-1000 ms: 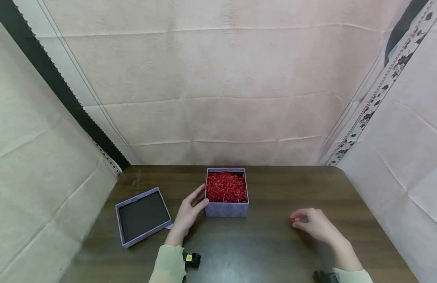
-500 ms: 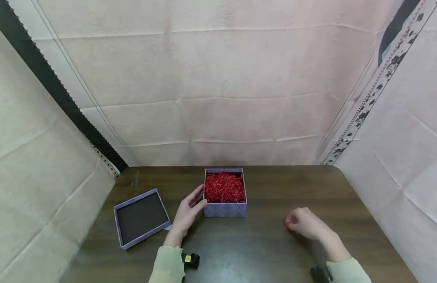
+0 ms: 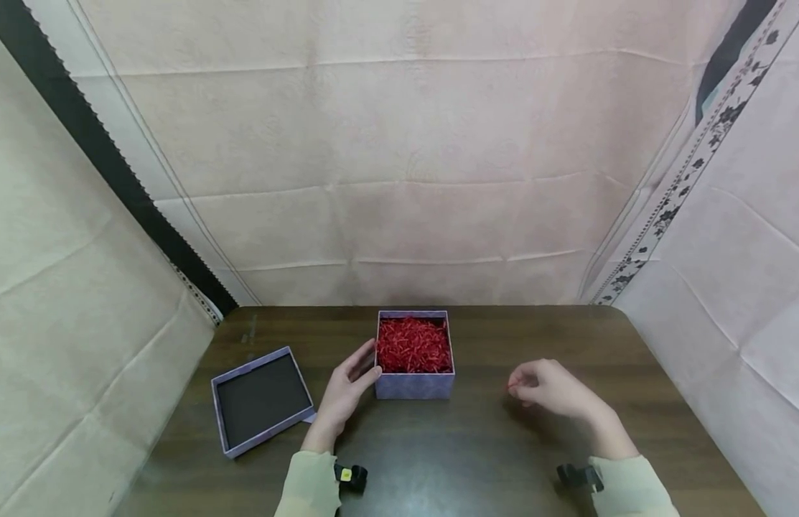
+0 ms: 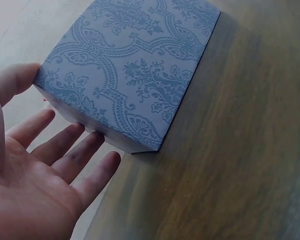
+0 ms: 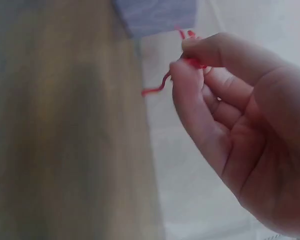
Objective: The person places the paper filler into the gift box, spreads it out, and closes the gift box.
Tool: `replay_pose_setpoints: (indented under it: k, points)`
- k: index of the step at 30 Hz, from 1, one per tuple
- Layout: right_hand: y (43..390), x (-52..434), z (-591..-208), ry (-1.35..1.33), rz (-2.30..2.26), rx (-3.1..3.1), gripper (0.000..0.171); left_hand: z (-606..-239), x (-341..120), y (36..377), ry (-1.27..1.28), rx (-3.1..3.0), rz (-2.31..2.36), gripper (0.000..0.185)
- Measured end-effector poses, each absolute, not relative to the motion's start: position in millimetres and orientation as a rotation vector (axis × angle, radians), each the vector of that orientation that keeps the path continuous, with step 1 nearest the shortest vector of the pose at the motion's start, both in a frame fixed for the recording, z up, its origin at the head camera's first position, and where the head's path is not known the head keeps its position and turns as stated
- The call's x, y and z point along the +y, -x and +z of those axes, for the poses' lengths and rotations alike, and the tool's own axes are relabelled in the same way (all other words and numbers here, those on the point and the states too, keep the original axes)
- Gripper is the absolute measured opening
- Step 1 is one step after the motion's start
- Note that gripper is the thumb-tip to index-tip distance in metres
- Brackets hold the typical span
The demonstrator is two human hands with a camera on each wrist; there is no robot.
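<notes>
Right hand [image 3: 553, 389] had moved nearer the box [image 3: 415, 387] with pinched red strands [image 5: 157, 91]

In the head view, the right hand had shifted leftward and a little farther from the person than a second earlier. The left hand [image 3: 341, 393] kept its place at the box's left side, and the lid [image 3: 263, 398] lay as before, inner face up, at the left. The box stood upright near the far edge of the desk [image 3: 451, 445], filled almost to its rim with crinkled red shreds [image 3: 413, 346]. A stretch of wood separated it from the right hand; a narrower gap ran between box and lid.

In the left wrist view, the thumb touched one corner of the box while the fingers, spread and nearly straight, lay along the adjoining side. Blue-grey scrollwork covered the pale lilac wall.

In the right wrist view, somewhat blurred, thumb and fingertips pressed narrowly together on the strands; one wavy end stuck out. A corner of the box showed beyond, apart from the fingertips.
</notes>
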State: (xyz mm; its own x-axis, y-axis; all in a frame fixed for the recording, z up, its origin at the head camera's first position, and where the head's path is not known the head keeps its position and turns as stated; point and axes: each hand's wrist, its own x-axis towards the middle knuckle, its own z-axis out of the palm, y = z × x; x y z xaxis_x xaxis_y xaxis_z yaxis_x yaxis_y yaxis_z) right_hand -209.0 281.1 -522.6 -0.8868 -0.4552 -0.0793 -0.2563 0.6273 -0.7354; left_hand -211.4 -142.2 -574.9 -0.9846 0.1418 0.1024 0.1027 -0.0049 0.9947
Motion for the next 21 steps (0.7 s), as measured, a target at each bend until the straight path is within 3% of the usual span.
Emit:
replay_pose_setpoints:
  k: [10,14,21]
  points:
    - [241.7,187.6,-466.4,0.84,-1.225,2.734,0.006,-570.2,-146.8,212.6,-0.277,2.213,2.178,0.063]
    - [253.8,145.2,-466.8,0.937,-1.131,2.874,0.008,-571.9,-147.1,212.6,-0.29,2.203,2.186,0.063]
    - [249.7,121.6,-476.5,0.918,-1.017,2.959,0.03,-574.1,-143.1,210.5,-0.274,2.207,2.182,0.066]
